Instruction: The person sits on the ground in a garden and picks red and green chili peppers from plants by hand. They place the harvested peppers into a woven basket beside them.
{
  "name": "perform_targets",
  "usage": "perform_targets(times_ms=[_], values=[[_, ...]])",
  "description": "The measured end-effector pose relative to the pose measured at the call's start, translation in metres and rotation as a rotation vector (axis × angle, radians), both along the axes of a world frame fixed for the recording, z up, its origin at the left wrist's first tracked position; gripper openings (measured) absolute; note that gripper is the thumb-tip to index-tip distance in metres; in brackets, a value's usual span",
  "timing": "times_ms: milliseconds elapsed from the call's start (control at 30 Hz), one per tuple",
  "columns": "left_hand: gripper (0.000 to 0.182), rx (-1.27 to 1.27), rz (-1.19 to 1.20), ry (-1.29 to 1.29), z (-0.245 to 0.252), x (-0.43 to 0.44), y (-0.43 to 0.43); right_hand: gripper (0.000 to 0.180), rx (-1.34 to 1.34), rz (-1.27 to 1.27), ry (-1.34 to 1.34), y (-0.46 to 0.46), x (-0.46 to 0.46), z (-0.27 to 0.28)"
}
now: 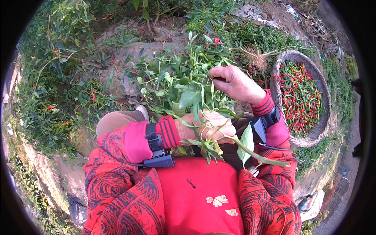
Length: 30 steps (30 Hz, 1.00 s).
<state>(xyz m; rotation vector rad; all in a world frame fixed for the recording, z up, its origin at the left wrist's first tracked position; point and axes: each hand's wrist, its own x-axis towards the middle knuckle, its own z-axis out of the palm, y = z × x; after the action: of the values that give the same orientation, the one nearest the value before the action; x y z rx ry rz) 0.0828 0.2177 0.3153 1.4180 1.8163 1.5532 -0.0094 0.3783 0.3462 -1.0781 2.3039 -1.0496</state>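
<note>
A leafy chili pepper plant [176, 85] lies across in front of me, its thick green stem [249, 152] sticking out to the lower right. Around that stem my left hand [207, 126] is closed, near my lap. Farther forward and to the right, my right hand [230, 82] is at the foliage with its fingers curled; whether anything is between them is hidden. A green chili pepper [227, 112] hangs just beyond my left hand. Beyond my right hand is a red chili pepper [216, 41] among the leaves.
To my right stands a woven basket [326, 94] holding many red and green chili peppers [302, 100]. An uprooted plant's roots [258, 61] lie beside it. Pepper plants with red fruit [93, 97] spread on the left. A white bag [314, 205] rests at lower right.
</note>
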Motion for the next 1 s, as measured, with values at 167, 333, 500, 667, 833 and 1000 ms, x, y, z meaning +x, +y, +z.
perform_targets(times_ms=[167,333,500,667,833,1000], values=[[0.015,0.087,0.135,0.554,-0.027,0.026,-0.003,0.012,0.011,-0.037,-0.245,0.002,0.013,-0.010],[0.021,0.128,0.162,0.463,-0.022,0.017,-0.009,0.011,-0.062,-0.025,-0.334,0.001,0.009,-0.015],[0.018,0.113,0.054,0.404,-0.013,0.012,-0.018,0.015,-0.190,-0.028,-0.156,-0.008,0.012,-0.039],[0.019,0.146,0.097,0.399,-0.016,0.012,-0.016,0.034,0.074,0.019,-0.006,0.000,-0.001,-0.062],[0.023,0.162,0.177,0.322,-0.007,0.001,-0.027,0.032,0.132,0.100,0.023,-0.008,0.010,-0.078],[0.018,0.194,0.369,-0.294,0.009,-0.021,-0.060,0.046,0.291,0.222,0.037,-0.022,0.004,-0.073]])
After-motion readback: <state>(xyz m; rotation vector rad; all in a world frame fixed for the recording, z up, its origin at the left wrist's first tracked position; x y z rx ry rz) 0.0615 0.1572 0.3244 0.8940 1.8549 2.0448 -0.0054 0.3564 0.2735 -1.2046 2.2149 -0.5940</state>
